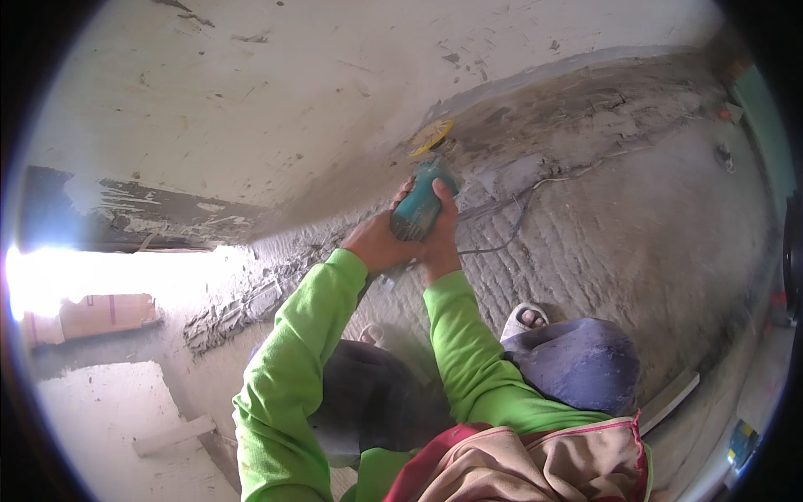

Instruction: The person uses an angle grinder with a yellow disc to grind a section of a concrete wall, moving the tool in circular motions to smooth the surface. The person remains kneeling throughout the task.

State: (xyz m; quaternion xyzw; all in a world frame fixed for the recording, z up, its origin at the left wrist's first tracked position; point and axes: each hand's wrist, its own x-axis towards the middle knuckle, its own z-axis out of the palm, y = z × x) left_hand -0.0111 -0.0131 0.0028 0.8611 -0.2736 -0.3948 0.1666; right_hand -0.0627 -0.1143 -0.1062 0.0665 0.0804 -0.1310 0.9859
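A teal power tool (416, 202), apparently an angle grinder, is held in both of my hands. My left hand (378, 236) wraps round its lower body from the left, and my right hand (439, 224) grips it from the right, thumb along the top. Its round yellow disc (432, 136) is tilted at the lower part of a white, scuffed wall (251, 100), just above a rough band of plaster; whether it touches is unclear. A dark cable (493, 249) trails from beneath my hands to the right across the dusty, ridged floor (552, 251).
My knees and sandaled feet are below. A bright opening (100, 272) at left has cardboard (107, 318) by it. A wooden strip (171, 433) lies lower left, a pale batten (665, 402) lower right. Small debris (724, 155) lies near the teal surface (763, 142) at right.
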